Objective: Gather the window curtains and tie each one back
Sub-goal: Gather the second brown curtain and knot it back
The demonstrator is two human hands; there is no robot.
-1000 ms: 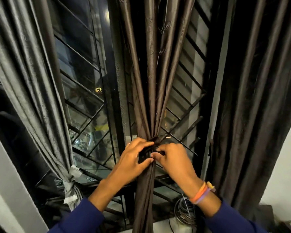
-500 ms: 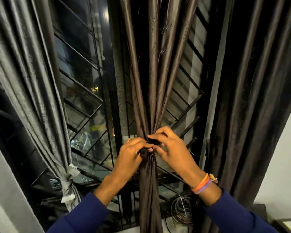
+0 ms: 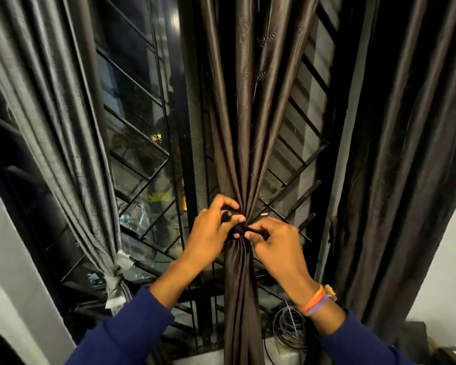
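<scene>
A brown middle curtain (image 3: 248,127) hangs gathered into a narrow bunch in front of the window. A dark tie strip (image 3: 238,228) wraps its waist. My left hand (image 3: 211,233) pinches one dark end of the tie at the left of the bunch. My right hand (image 3: 277,246) pinches the other end at the right, fingertips almost touching the left hand. A grey curtain (image 3: 50,127) on the left is bound low with a pale grey knot (image 3: 116,270). A dark curtain (image 3: 406,154) hangs loose on the right.
A black metal window grille (image 3: 148,164) with diagonal bars stands behind the curtains, with dark glass beyond. A coil of grey wire (image 3: 290,327) lies on the sill (image 3: 282,351) at the lower right. White wall (image 3: 453,259) flanks the window on the right.
Both hands have kept working the dark tie at the curtain's waist. The right hand dropped slightly and pulled its end to the right; the left hand's fingers rose over the knot.
</scene>
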